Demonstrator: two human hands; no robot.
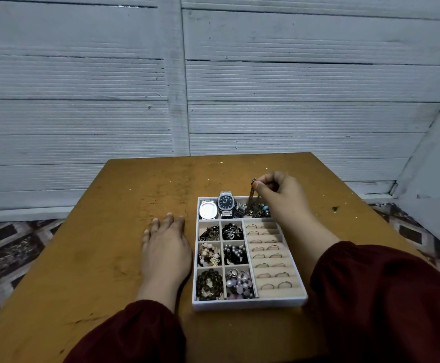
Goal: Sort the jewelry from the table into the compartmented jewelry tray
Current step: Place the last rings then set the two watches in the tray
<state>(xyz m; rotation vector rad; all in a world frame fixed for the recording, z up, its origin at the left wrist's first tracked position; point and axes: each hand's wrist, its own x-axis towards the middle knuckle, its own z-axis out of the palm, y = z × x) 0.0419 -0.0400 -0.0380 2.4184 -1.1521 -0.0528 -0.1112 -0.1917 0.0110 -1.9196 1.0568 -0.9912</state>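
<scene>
Wooden table (103, 258) by grey plank wall (82, 100); left hand (165, 247) flat, right hand (279, 191) pinching chain (252, 197).

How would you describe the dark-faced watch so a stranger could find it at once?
Find the white tray on the wooden table and look along its far row. Two watches lie there side by side. The dark-faced watch is the right-hand one; the pale-faced watch beside it shines white.

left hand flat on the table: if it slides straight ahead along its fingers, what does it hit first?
Nothing, as far as this view shows. The left hand points over bare table toward the far edge. The jewelry tray sits to its right, off that line, though the gap looks narrow.
</scene>
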